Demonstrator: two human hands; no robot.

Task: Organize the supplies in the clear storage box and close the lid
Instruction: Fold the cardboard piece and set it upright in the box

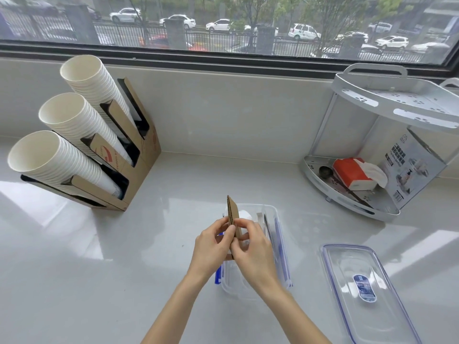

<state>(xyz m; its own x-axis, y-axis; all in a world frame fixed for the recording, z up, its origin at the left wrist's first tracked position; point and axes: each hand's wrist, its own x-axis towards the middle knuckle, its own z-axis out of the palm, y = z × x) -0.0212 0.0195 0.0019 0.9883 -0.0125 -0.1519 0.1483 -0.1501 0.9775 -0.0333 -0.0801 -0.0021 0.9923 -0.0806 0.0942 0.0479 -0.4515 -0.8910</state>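
On the grey desk (99,256), both hands (233,247) pinch brown cardboard sleeves (233,216) above the open box (270,212); lid (360,289) lies right, unfitted.

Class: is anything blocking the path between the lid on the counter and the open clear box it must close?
Yes. Both hands, left and right, hold a stack of brown cardboard sleeves upright over the clear box. The lid lies apart on the counter, to the right.

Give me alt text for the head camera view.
Both hands, left hand and right hand, hold a stack of brown cardboard sleeves upright over an open clear storage box on a grey counter. Its lid lies to the right.
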